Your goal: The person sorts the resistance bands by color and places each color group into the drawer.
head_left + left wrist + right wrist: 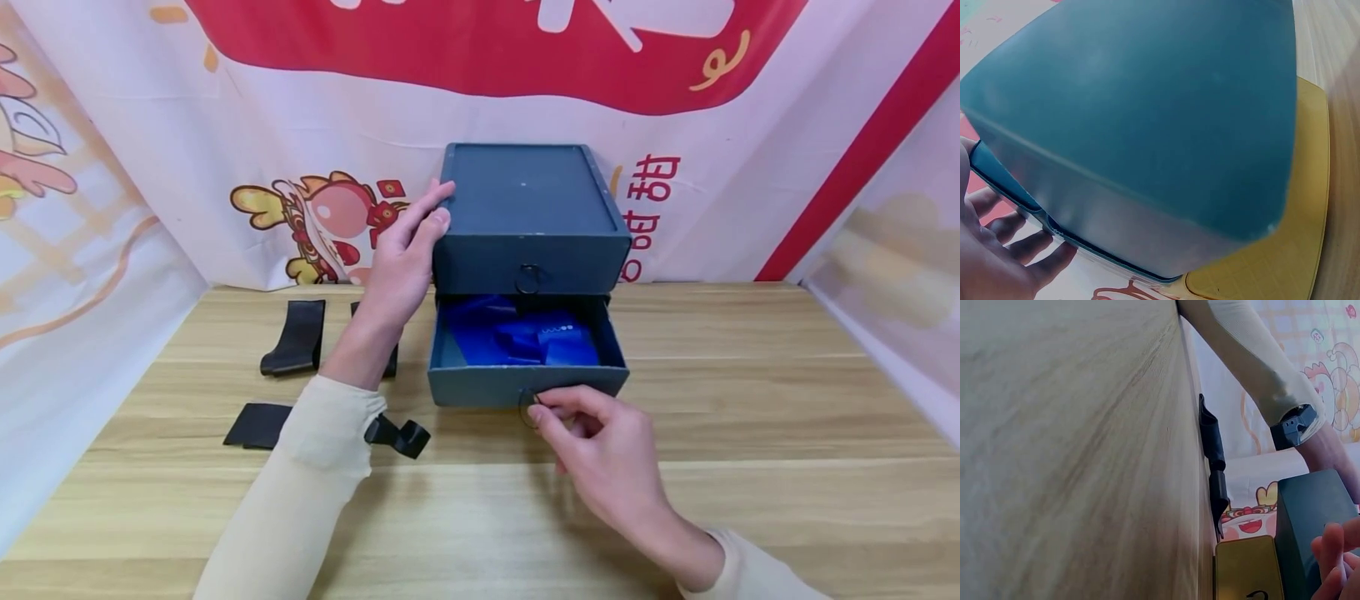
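Observation:
A dark blue-grey drawer box (pixel 525 192) stands toward the back of the table. Its middle drawer (pixel 480 387) is pulled out and holds shiny blue strips (pixel 536 333). At the drawer front, my right hand (pixel 611 458) pinches the thin ring pull (pixel 527 410) between thumb and forefinger. My left hand (pixel 401 262) rests against the box's left side, fingers fairly straight and thumb near the top edge. Below the open drawer, a yellow drawer (pixel 1247 565) with its own ring shows in the right wrist view; in the head view it is hidden.
Several black strips lie left of the box: one at the back (pixel 295 337), one at the front (pixel 257 425), one rolled up (pixel 408 437) near the left sleeve. A printed cloth (pixel 360 117) hangs close behind the box. The upper drawer's ring (pixel 528 279) hangs free.

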The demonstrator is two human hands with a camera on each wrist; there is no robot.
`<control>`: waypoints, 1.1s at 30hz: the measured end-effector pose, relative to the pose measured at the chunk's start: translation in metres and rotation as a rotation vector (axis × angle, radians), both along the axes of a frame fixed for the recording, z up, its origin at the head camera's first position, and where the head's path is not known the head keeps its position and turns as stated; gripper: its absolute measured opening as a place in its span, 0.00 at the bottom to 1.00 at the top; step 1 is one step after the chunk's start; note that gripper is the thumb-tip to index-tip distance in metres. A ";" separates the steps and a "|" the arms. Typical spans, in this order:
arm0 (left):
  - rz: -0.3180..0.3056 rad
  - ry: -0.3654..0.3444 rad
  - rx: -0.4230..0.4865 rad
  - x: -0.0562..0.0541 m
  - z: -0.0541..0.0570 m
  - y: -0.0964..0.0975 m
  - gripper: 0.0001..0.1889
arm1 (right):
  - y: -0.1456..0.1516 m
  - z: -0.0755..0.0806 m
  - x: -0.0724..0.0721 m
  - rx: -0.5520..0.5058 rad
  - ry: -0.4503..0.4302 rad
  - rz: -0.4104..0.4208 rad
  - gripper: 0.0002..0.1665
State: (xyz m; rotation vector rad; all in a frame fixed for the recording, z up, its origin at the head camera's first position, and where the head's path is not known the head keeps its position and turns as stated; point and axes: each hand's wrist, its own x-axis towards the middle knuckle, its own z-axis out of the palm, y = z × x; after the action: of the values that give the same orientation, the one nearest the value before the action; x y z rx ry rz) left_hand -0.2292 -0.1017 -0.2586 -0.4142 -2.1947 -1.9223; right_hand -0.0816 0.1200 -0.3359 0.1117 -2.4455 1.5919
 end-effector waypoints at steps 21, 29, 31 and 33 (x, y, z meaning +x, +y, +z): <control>0.007 -0.002 -0.003 0.001 0.000 0.000 0.24 | 0.004 -0.003 -0.026 0.027 0.083 0.029 0.03; -0.002 0.010 0.004 0.001 0.000 0.000 0.24 | 0.007 -0.005 -0.041 0.058 0.096 0.058 0.03; -0.007 0.012 0.008 0.002 0.000 0.000 0.24 | 0.007 -0.005 -0.045 0.061 0.092 0.060 0.03; -0.011 0.013 0.011 0.002 -0.001 0.000 0.24 | 0.007 -0.005 -0.049 0.063 0.087 0.061 0.04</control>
State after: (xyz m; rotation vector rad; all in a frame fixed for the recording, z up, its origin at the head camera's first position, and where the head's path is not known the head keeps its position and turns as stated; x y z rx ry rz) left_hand -0.2274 -0.1020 -0.2592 -0.4367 -2.1769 -1.9309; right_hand -0.1302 0.1269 -0.3410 0.2627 -2.4477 1.5011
